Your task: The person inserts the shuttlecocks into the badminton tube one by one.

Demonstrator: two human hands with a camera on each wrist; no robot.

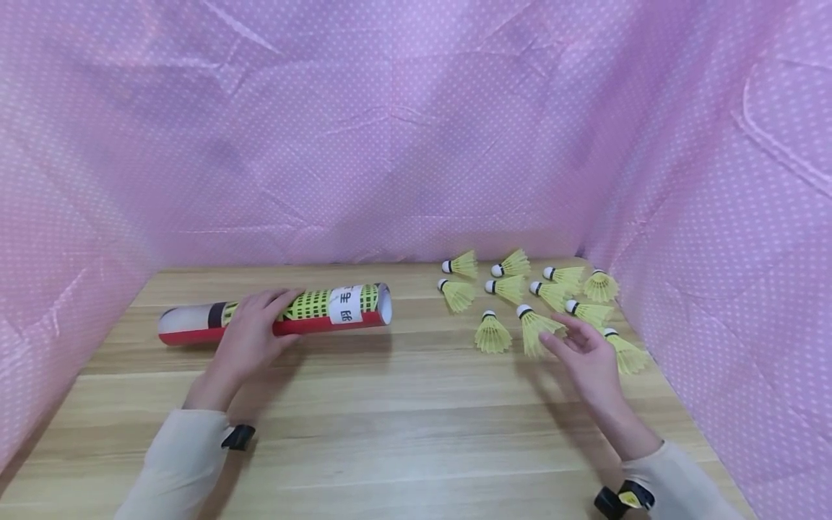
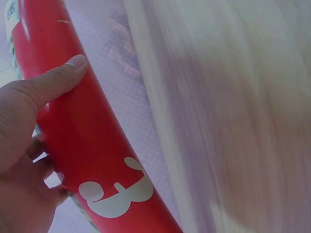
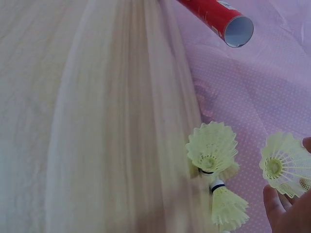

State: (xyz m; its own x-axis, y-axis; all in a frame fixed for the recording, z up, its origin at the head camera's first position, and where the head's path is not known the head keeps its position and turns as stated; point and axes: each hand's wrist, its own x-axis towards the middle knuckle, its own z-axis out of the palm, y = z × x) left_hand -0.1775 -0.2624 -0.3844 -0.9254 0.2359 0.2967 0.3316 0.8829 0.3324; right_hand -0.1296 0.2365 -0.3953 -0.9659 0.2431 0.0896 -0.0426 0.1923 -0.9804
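My left hand (image 1: 253,334) grips a red, yellow-green and white shuttlecock tube (image 1: 312,307) round its middle. In the left wrist view the thumb lies across the tube's red side (image 2: 92,131). The tube's right end is uncapped, and its hollow inside shows in the right wrist view. Over on the right, my right hand (image 1: 593,365) pinches a yellow shuttlecock (image 1: 533,331) by its skirt between thumb and fingers, its white cork pointing away from me. Part of that skirt is hidden behind the fingers.
Several other yellow shuttlecocks lie at the table's back right, among them one (image 1: 492,334) left of the held one and one (image 1: 627,354) beyond the right hand. Pink dotted cloth (image 1: 390,144) walls the wooden table (image 1: 403,433) at the back and both sides.
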